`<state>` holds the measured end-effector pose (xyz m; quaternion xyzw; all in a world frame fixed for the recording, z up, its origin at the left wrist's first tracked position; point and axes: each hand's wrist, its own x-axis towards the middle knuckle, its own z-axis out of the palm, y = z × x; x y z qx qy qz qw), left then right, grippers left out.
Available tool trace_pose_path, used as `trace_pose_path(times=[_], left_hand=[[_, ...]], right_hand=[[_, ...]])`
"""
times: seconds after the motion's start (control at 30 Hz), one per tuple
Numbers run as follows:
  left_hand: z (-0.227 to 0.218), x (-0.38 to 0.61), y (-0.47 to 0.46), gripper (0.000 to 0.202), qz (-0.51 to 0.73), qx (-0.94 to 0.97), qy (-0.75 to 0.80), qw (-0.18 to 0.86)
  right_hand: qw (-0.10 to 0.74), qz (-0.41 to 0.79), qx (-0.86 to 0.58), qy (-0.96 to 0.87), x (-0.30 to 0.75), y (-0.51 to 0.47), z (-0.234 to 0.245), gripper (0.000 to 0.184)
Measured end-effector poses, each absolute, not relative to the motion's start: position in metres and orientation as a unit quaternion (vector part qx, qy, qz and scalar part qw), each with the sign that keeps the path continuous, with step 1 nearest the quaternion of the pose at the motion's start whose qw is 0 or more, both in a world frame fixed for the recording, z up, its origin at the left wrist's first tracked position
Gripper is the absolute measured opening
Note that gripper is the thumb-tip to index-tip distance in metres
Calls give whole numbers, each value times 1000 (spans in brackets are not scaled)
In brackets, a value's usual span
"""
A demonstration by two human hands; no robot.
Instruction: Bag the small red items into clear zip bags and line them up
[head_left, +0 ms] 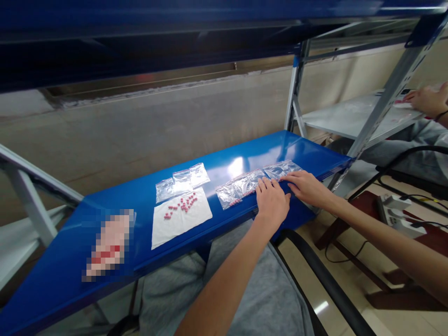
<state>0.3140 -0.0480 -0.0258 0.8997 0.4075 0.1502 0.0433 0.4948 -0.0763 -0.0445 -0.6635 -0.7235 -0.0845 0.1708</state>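
Blue counter [143,233] carries everything. White cloth [182,226] lies flat in the middle, near the front edge; row of clear bags [247,183] to its right, overlapping. Pixelated item [108,240] at left, can't identify. Three clear bags [182,181] just behind the cloth, nothing visible inside. Left hand [272,200] rests on the row's near edge, fingers extended and spread, not gripping. Right hand [308,187] reaches to the row's right end, fingertips at the plastic; pinching or only touching, can't tell. Smallest: loose red pieces [185,204], scattered on the cloth. Progress looks partial: the row's leftmost bag has a few red pieces in its near corner, other contents unclear under glare; the cloth's pieces remain unbagged.
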Motion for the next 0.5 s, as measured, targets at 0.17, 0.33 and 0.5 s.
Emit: trace_pose_path(times=[0.17, 0.33, 0.5], left_hand=[[-16, 298, -47, 62, 165, 886, 433, 33], [-9, 277, -46, 55, 131, 873, 468, 39], [-5, 268, -50, 48, 118, 876, 466, 48]], right_hand=[[193, -79, -650, -731, 500, -76, -53, 41], [173, -120, -653, -728, 497, -77, -56, 41], [158, -176, -643, -728, 488, -75, -51, 39]])
